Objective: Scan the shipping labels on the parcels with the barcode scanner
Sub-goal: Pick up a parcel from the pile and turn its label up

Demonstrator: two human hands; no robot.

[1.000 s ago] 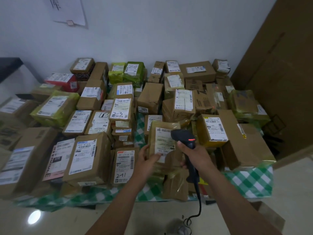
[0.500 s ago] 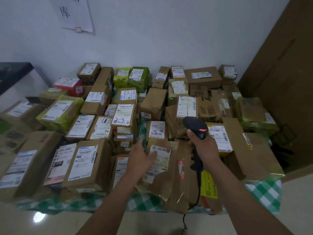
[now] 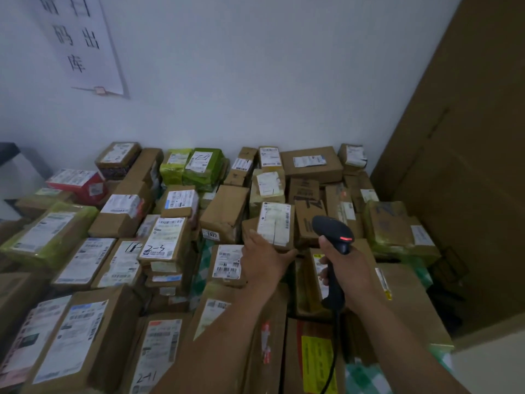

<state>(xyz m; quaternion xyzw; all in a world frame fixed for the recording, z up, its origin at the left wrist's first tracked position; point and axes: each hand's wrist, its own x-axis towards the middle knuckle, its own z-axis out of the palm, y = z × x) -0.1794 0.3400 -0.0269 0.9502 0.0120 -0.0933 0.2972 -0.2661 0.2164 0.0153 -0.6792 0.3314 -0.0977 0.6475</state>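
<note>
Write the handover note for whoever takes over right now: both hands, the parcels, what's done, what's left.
Left grip: open, spread against the near corner of the white-labelled parcel in the middle of the pile.
Right grip: holds the barcode scanner upright beside that parcel, red light lit.
Done: cannot tell which parcels are already scanned.
Left: aim at this parcel and scan it, then work through the other parcels.

Both arms extend forward, left hand (image 3: pixel 262 260) spread open, right hand (image 3: pixel 349 269) curled gripping.
</note>
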